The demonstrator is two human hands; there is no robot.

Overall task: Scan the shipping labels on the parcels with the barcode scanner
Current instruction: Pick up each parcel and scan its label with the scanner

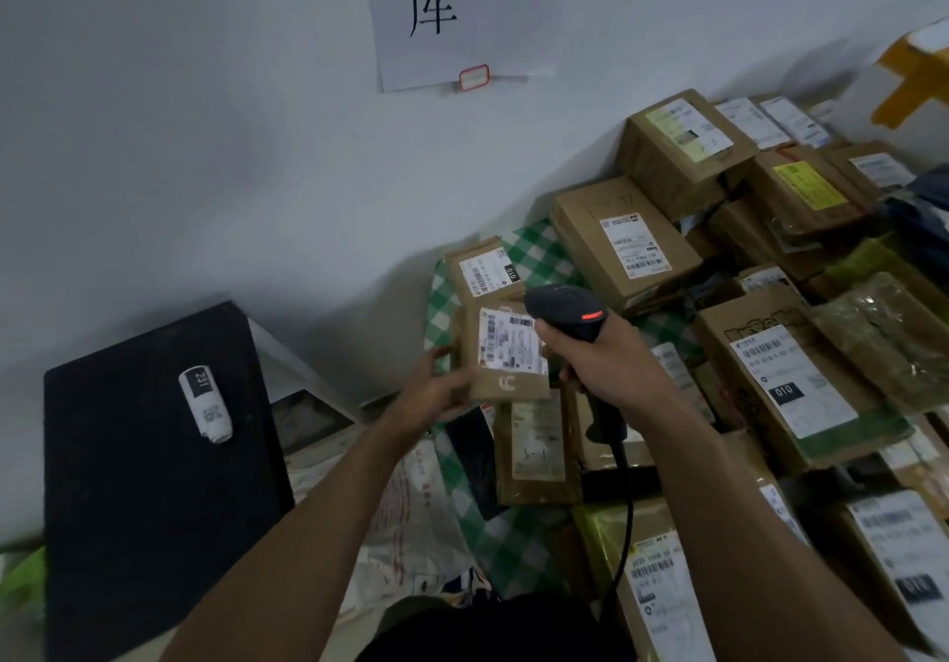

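Note:
My left hand [434, 393] grips a small brown cardboard parcel [506, 353] by its lower left corner, with its white shipping label [511, 339] facing up. My right hand [608, 358] holds a black barcode scanner [567, 310] by the handle. The scanner's head hangs just right of the label and a red light glows on it. Its black cable [619, 523] runs down toward my body. Several more labelled cardboard parcels [624, 245] are piled to the right.
A green checked cloth [534, 251] lies under the pile against a white wall with a paper sign [452, 14]. On the left a black box [149, 482] carries a small white cylindrical parcel [205, 403]. Plastic mailer bags [411, 523] lie between my arms.

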